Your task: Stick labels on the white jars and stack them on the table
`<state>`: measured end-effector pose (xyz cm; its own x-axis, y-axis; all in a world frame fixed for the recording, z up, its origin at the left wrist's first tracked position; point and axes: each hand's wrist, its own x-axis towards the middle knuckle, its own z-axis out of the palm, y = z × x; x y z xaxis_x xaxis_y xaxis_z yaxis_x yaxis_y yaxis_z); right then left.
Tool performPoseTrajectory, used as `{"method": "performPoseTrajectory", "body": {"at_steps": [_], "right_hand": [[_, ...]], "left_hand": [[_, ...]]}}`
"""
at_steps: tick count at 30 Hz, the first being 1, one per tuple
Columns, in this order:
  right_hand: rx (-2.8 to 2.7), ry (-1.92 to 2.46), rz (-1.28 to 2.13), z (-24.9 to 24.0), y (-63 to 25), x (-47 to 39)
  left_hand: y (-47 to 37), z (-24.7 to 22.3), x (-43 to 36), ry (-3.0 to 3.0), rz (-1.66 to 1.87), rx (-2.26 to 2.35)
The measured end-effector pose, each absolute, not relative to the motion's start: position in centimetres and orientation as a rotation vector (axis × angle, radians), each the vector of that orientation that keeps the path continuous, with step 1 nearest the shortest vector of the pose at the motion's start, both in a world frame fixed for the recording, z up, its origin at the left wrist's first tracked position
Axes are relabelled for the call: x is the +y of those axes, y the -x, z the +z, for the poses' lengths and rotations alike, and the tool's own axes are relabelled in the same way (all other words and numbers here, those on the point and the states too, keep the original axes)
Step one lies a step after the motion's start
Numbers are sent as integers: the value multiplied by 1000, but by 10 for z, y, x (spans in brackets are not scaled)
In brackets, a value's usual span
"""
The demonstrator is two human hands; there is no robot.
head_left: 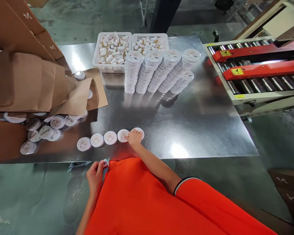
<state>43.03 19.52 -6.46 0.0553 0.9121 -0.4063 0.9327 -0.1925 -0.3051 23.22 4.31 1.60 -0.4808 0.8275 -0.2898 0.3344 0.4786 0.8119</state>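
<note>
My left hand (95, 175) is below the table's front edge, its fingers pinched on a strip of labels (105, 163) with red and white print. A patterned strip end (77, 165) trails to its left. Over the right end of a row of round, clear-sided containers with white tops, my right hand (134, 137) rests with thumb and fingers apart. Its thumb touches the fourth container (122, 135), and its fingertips lie on the top of the fifth container (140, 131), partly hidden by the hand. Left of them lie the third (110, 138), second (97, 140) and first container (83, 144).
Stacks of round containers (152, 70) stand at the back of the metal table (186, 124), before two white baskets (112, 68) of small bottles. At left, loose containers (46, 132) spill beside a cardboard box (34, 81). A roller conveyor (259, 68) stands at right.
</note>
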Motion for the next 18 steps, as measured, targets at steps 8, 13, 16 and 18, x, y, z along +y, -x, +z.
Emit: {"method": "performPoseTrajectory", "body": {"at_steps": [8,13,16,18], "right_hand": [[2078,-2200,-671,-81,-436,178],[2038,-2315,-719,-78,-440,178],[2070,-2432,-1013,-56,-436,175],[2229,-2377,-1453,-34,-424,164]], "left_hand": [[-232,22,40,-875,921,2014],[-234,29,42,-985,978,2035],[-236,40,47,-1058,995,2077],[-238,50,52,-1096,1020,2070]]}}
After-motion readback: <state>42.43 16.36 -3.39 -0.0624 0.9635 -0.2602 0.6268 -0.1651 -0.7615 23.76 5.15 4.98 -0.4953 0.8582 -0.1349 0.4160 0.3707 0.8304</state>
